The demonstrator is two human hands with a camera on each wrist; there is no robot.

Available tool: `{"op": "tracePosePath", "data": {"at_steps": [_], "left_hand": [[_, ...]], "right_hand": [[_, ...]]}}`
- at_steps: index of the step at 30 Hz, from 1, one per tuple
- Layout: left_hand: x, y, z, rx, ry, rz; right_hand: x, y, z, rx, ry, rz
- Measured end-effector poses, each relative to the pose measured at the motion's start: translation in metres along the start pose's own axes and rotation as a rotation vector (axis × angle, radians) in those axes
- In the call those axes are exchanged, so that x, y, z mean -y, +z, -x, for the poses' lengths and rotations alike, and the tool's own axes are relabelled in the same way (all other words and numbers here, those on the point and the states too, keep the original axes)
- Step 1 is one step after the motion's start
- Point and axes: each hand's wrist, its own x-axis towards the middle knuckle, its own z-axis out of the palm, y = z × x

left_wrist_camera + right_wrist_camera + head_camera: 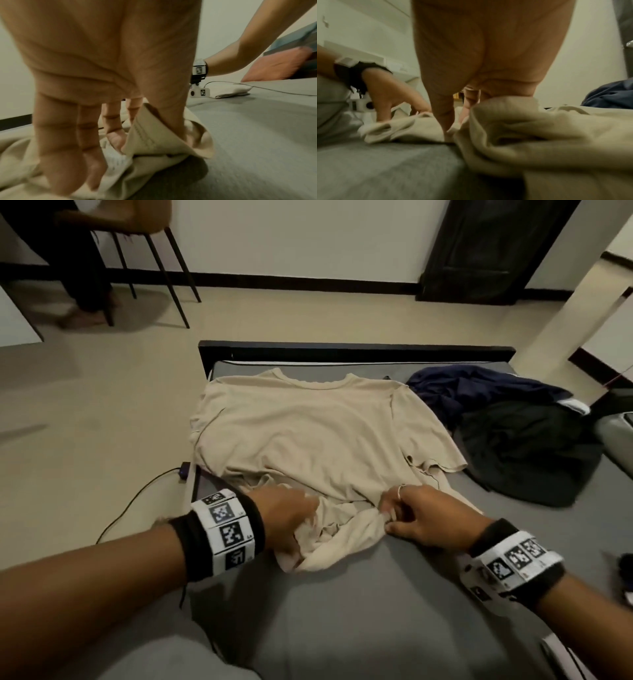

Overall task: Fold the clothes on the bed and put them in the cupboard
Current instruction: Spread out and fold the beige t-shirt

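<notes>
Head view: a beige shirt (308,436) is spread on the grey bed (359,611), collar toward 12 o'clock and hem bunched at 6 o'clock. The hem is held by both hands. The left hand (291,518) is seen with its thumb tucked into a fold of hem and the fingers (72,142) reaching down onto the crumpled cloth; the right hand (421,515) has its fingertips curled narrowly, pinching a gather of hem. A ring is worn on the right hand.

The shirt is judged to be light, limp knit cotton: no stiffness, not fragile, slightly grippy, so it should drape and wrinkle rather than hold a crease. A stitched double seam is shown along the hem in the left wrist view, and a fine rib in the right wrist view. The hem corners or the shoulder seams are judged the best holds, so that the cloth can be pulled flat.

At 2 o'clock, just beside the shirt, a navy garment (479,392) and a black garment (524,453) lie heaped, soft and unfolded. No cupboard can be identified.
</notes>
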Motion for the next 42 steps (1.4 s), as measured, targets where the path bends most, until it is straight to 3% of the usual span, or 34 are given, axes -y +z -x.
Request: {"op": "tracePosePath", "data": {"at_steps": [5, 10, 12, 14, 16, 18, 21, 24, 27, 29, 31, 33, 39, 42], "left_hand": [[-0.002, 0.002, 0.006, -0.113, -0.045, -0.062], [-0.003, 0.002, 0.025, -0.280, -0.107, -0.043], [0.001, 0.001, 0.035, -0.361, -0.139, -0.023], [0.005, 0.002, 0.043, -0.382, -0.150, -0.048], [0.007, 0.010, 0.051, -0.313, -0.125, -0.126], [0.006, 0.019, 0.059, -0.175, -0.124, -0.151], [0.001, 0.029, 0.067, -0.014, -0.106, -0.193], [0.005, 0.038, 0.074, -0.023, -0.100, -0.151], [0.013, 0.045, 0.081, -0.039, -0.122, -0.003], [0.013, 0.047, 0.082, -0.050, -0.109, 0.060], [0.010, 0.047, 0.081, -0.063, -0.083, 0.073], [0.006, 0.048, 0.080, -0.082, -0.050, 0.040], [0.019, 0.051, 0.087, -0.220, -0.046, -0.063], [0.030, 0.057, 0.095, -0.297, -0.071, -0.065]], "right_hand": [[-0.026, 0.027, 0.018, -0.214, 0.137, 0.233], [-0.036, 0.016, 0.022, -0.389, 0.236, 0.346], [-0.041, 0.005, 0.023, -0.473, 0.368, 0.255], [-0.052, -0.009, 0.019, -0.570, 0.479, 0.011], [-0.067, -0.022, 0.013, -0.646, 0.511, -0.317], [-0.079, -0.028, 0.012, -0.665, 0.573, -0.446], [-0.084, -0.022, 0.015, -0.656, 0.685, -0.175], [-0.060, -0.011, 0.030, -0.766, 0.510, 0.208], [-0.030, 0.009, 0.039, -0.615, 0.315, 0.142], [-0.021, 0.025, 0.041, -0.398, 0.366, -0.010], [-0.024, 0.036, 0.040, -0.300, 0.447, 0.064], [-0.033, 0.040, 0.034, -0.344, 0.496, 0.167], [-0.038, 0.029, 0.040, -0.415, 0.432, 0.271], [-0.042, 0.024, 0.053, -0.497, 0.437, 0.167]]}}
